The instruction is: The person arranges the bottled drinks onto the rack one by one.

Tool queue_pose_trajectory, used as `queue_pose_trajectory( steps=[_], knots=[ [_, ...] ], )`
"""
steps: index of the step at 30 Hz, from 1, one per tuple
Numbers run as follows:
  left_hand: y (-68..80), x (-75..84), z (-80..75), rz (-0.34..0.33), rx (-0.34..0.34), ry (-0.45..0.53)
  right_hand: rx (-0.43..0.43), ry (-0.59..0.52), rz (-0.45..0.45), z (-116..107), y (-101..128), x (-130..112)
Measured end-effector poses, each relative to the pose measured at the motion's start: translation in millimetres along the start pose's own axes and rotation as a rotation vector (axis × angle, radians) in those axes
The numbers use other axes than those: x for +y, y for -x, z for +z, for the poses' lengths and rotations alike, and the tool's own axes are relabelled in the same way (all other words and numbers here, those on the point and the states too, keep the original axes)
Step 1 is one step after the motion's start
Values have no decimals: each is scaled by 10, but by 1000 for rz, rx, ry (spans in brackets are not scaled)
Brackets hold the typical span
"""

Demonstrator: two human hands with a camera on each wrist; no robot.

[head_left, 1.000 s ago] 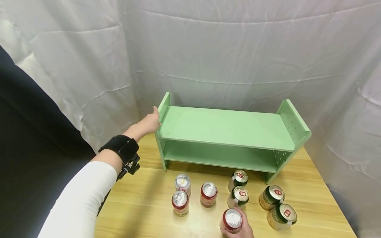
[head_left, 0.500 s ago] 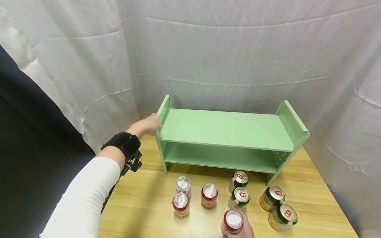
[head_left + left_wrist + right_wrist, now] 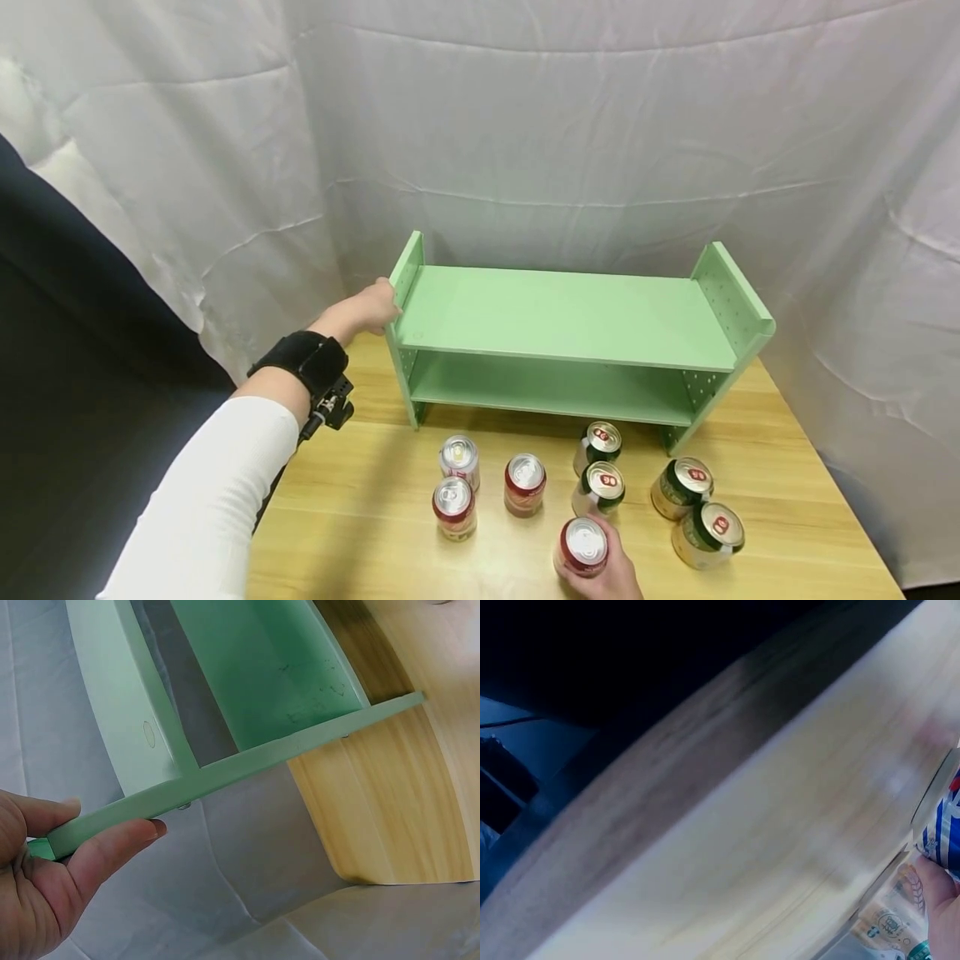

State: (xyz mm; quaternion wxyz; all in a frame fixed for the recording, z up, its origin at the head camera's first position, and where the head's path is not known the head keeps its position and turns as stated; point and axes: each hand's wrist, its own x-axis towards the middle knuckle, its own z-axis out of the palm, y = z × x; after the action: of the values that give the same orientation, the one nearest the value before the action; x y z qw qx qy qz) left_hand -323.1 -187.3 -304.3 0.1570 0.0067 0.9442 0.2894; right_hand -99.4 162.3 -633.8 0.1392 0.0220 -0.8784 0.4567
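Observation:
A light green two-tier shelf [image 3: 570,317] stands at the back of the wooden table [image 3: 375,533]. My left hand [image 3: 366,308] grips the shelf's left end panel [image 3: 150,802], thumb on one face and fingers on the other, as the left wrist view shows. My right hand [image 3: 611,575] holds a red can [image 3: 583,546] at the table's front edge, fingers wrapped round its side. In the right wrist view a fingertip [image 3: 946,900] lies against that can [image 3: 943,825].
Three more red cans [image 3: 527,483] stand left of centre and several green-and-gold cans [image 3: 678,487] stand to the right, all in front of the shelf. White cloth [image 3: 600,125] hangs behind and on both sides. Both shelf tiers hold nothing.
The left hand slid down the shelf's left end panel from near its top edge and now grips it lower. The right hand stays on the red can.

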Motion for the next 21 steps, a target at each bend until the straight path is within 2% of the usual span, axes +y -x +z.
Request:
queue_pose_trajectory(
  steps=[5, 13, 21],
  knots=[
    [27, 18, -29, -3, 0, -16, 41, -32, -71, 12, -4, 17],
    [66, -18, -53, -8, -4, -50, 3, -32, -33, 12, 31, -6],
    [129, -19, -79, -11, 12, -83, 37, -78, -54, 28, 64, -29]
  ],
)
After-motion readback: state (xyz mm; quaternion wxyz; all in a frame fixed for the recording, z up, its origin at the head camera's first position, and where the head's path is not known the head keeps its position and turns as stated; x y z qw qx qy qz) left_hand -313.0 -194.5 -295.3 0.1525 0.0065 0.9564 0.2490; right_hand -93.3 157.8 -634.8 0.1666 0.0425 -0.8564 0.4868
